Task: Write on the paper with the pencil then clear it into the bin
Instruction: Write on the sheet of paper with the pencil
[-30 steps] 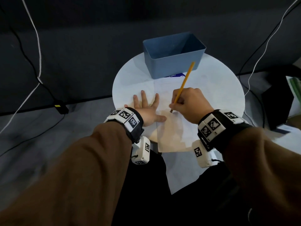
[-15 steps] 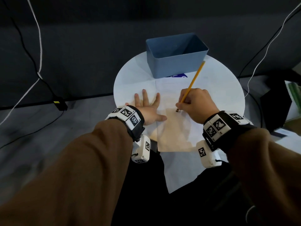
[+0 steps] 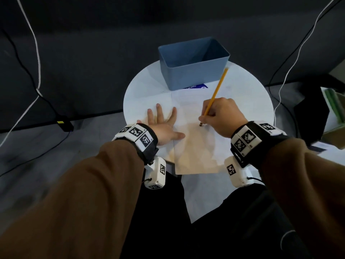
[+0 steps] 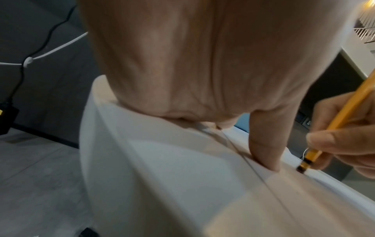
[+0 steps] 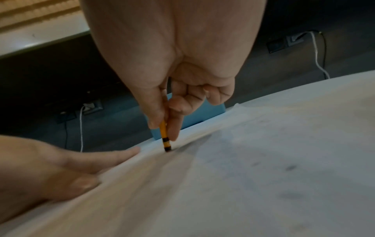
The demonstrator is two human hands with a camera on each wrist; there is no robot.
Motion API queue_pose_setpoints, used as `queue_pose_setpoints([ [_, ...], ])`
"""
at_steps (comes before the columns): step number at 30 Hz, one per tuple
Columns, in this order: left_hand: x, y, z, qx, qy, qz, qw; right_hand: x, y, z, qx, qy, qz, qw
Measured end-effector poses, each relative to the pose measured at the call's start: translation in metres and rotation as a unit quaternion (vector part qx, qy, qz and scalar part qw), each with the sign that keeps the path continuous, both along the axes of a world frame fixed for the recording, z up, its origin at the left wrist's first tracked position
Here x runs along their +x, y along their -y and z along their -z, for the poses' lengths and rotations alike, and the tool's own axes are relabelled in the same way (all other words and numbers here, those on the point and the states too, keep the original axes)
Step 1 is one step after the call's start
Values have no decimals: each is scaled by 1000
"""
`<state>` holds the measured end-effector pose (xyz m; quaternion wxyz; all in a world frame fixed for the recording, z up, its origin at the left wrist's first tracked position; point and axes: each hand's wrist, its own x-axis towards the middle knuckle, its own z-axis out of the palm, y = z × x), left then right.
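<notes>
Two hands are at work on the white round table (image 3: pixel 141 90), and I take the paper (image 3: pixel 194 146) as my landmark. Far to the left of the paper, off the table, a white cable (image 3: pixel 35 53) and a black cable (image 3: pixel 20 58) hang against the dark wall, and a small black box (image 3: pixel 64 124) lies on the grey floor.

My left hand (image 3: pixel 164 124) lies flat at the paper's left edge, fingers straight and spread, holding nothing. Its thumb (image 4: pixel 265 144) crosses onto the sheet and presses it down, while the other fingers rest on the bare tabletop just beside the paper.

The paper itself lies flat in the middle of the table, its near edge reaching past the table's rim toward me (the lower half sits in warm shadow). Whether any marks are on it, I cannot tell.

Beyond the paper's far edge stands the blue bin (image 3: pixel 194 71), upright and open on top, its front wall almost touching the sheet. A scrap of blue print (image 3: pixel 197 86) peeks from beneath it.

On the paper's right half, my right hand (image 3: pixel 222 116) is curled round the yellow pencil (image 3: pixel 216 90), thumb and forefinger pinching it low on the shaft. The pencil's black-banded lower end (image 5: pixel 167 146) touches the sheet, and the shaft leans away toward the bin's right corner.

Right of the paper, off the table, another white cable (image 3: pixel 291 75) runs down.
</notes>
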<state>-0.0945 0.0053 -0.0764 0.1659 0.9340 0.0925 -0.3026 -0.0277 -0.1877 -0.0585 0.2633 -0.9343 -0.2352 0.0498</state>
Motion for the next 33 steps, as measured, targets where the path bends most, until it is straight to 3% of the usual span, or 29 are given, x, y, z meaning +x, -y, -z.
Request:
queue_pose_setpoints([
  [5, 0, -2, -1, -3, -3, 5, 1000, 8, 38, -7, -32, -1, 67, 997],
  [12, 0, -1, 1, 1, 1, 2, 1000, -4, 2, -3, 47, -4, 12, 999],
  [20, -1, -3, 1, 2, 4, 4, 1000, 6, 23, -7, -25, 7, 50, 998],
  [27, 1, -2, 3, 11, 4, 3, 1000, -5, -5, 0, 13, -1, 12, 1000],
  [33, 1, -4, 4, -4, 4, 4, 1000, 2, 7, -6, -13, -5, 42, 999],
])
